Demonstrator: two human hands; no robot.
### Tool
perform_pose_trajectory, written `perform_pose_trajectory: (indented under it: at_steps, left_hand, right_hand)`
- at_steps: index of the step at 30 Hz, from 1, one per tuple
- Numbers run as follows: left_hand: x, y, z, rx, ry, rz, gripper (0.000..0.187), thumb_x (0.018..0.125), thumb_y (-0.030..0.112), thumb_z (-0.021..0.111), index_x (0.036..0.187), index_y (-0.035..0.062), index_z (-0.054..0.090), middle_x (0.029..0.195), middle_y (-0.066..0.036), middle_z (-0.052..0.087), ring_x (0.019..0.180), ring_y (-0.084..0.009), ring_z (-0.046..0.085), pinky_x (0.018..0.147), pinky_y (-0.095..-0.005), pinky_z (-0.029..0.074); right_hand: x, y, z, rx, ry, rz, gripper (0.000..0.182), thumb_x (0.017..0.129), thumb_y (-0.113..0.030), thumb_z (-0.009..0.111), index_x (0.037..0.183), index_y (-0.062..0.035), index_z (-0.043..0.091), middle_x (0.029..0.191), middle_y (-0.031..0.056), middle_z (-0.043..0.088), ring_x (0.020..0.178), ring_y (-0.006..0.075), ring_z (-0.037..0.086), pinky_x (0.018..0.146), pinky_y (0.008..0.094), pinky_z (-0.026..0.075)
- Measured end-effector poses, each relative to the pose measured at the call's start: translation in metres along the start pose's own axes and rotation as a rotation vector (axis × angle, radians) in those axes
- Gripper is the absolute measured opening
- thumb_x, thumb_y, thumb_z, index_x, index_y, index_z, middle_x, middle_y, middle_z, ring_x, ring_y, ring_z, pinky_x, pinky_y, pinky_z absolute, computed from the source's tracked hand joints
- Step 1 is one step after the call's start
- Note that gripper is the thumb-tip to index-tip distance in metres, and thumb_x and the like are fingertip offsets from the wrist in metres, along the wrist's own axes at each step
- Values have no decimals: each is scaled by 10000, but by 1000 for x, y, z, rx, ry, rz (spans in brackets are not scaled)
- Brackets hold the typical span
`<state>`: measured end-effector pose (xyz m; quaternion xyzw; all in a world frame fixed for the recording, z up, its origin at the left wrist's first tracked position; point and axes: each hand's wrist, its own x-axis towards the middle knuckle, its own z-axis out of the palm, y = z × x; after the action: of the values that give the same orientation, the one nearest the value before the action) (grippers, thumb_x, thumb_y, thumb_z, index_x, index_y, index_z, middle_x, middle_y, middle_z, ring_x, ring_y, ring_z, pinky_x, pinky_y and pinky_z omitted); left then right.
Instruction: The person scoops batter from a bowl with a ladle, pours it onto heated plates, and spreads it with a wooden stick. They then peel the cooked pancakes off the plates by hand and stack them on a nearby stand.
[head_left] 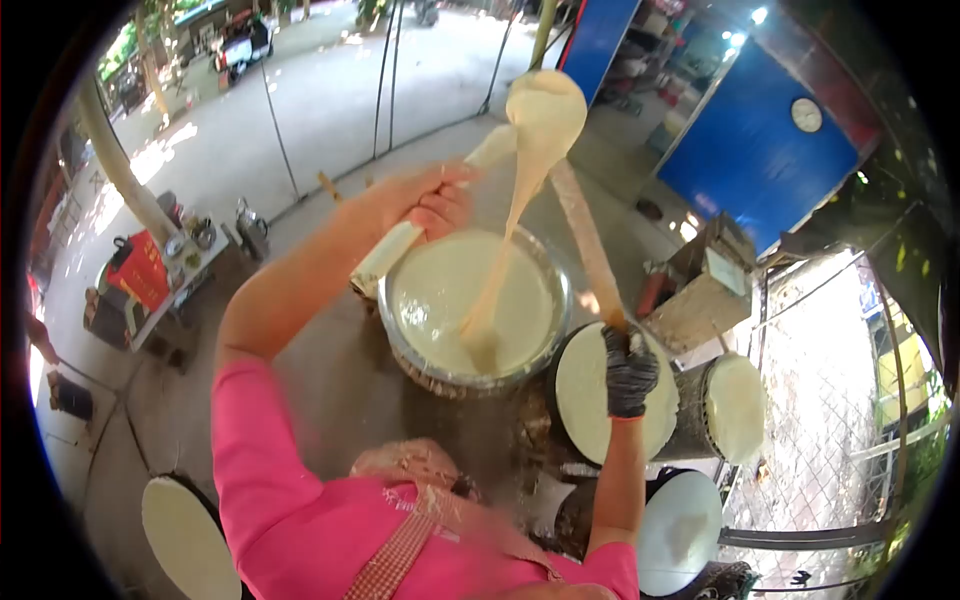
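My bare left hand [435, 200] is closed around a pale stick [388, 255] coated in batter, which slants up to the right. My right hand [630, 372], in a black glove, grips a wooden stick [585, 225] that slants up to the left. Where the sticks' upper ends come together, a thick clump of batter [547, 108] hangs. From it a long stretchy strand runs down into the pale batter [430, 295] filling a large metal bowl [393, 340]. Beneath my right hand lies a round griddle covered by a pale layer [585, 400].
More round griddles with pale tops stand at right [735, 408], lower right [680, 530] and lower left [185, 535]. A cardboard box [695, 295] sits beyond my right hand. At left is a small table [185, 280] with bowls and a red bag [138, 272].
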<state>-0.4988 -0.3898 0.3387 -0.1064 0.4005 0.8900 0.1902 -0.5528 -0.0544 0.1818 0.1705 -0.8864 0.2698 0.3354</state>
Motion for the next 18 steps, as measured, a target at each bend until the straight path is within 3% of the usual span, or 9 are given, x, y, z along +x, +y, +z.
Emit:
perform_pose_trajectory:
  at_steps: [5, 7, 9, 10, 11, 12, 14, 16, 18]
  left_hand:
    - [-41, 70, 34, 536, -67, 501, 419, 840, 136, 463, 1222, 245, 331, 506, 48, 279, 347, -24, 250, 261, -175, 190]
    - [-36, 70, 21, 630, 38, 544, 533, 836, 126, 459, 1296, 269, 229, 495, 31, 291, 311, -57, 250, 257, -204, 190]
    - [-15, 47, -32, 574, 38, 402, 486, 843, 131, 456, 1267, 238, 244, 502, 33, 296, 334, -55, 277, 259, -204, 192]
    - [-3, 27, -62, 523, 48, 291, 416, 846, 130, 455, 1220, 217, 295, 506, 36, 298, 343, -55, 281, 260, -204, 195]
    - [8, 3, -89, 336, 10, 60, 246, 852, 136, 449, 1075, 170, 353, 509, 41, 298, 349, -51, 277, 264, -197, 198]
    - [16, -15, -110, 153, -11, -177, 81, 857, 141, 443, 930, 123, 412, 511, 47, 299, 354, -48, 272, 267, -190, 202]
    - [32, -36, -119, -345, 166, -553, 206, 868, 164, 427, 688, 122, 336, 510, 53, 288, 355, -36, 251, 270, -171, 196]
    - [31, -52, -111, -268, 51, -593, 233, 869, 174, 416, 657, 126, 333, 508, 49, 280, 353, -27, 243, 269, -161, 187]
    - [32, -59, -79, 139, -104, -466, 222, 866, 192, 421, 665, 134, 348, 500, 44, 267, 336, -34, 232, 261, -169, 182]
  right_hand:
    - [62, -35, -25, 564, 91, 186, 121, 784, -146, 593, 799, -27, 584, 666, 57, 602, 525, 138, 526, 512, 254, 419]
    - [49, -50, -16, 926, 54, 227, 120, 805, -147, 579, 815, -28, 577, 681, 38, 602, 529, 115, 510, 508, 250, 413]
    - [4, -28, 37, 1038, -67, 370, 98, 821, -136, 563, 834, -42, 588, 659, 4, 577, 545, 83, 466, 502, 239, 389]
    - [-26, -43, 36, 773, -313, 464, 153, 798, -178, 592, 785, -26, 599, 607, 11, 552, 552, 104, 465, 508, 261, 386]
    - [-67, -23, 65, 522, -255, 176, 198, 756, -209, 628, 743, -13, 604, 570, 53, 528, 546, 128, 467, 520, 283, 385]
    - [-93, -25, 64, 494, -364, 334, 214, 740, -223, 633, 737, -11, 603, 577, 82, 526, 547, 147, 480, 529, 299, 389]
    - [-154, -6, 64, 462, -486, 514, 241, 720, -248, 633, 731, -9, 601, 591, 115, 532, 555, 184, 505, 542, 328, 398]
    - [-186, 12, 29, 272, -391, 393, 289, 713, -283, 625, 725, 3, 588, 621, 90, 571, 590, 223, 532, 585, 376, 426]
    - [-177, -8, -21, 930, -171, 702, 208, 748, -219, 611, 731, -12, 594, 610, 53, 565, 574, 146, 501, 558, 314, 409]
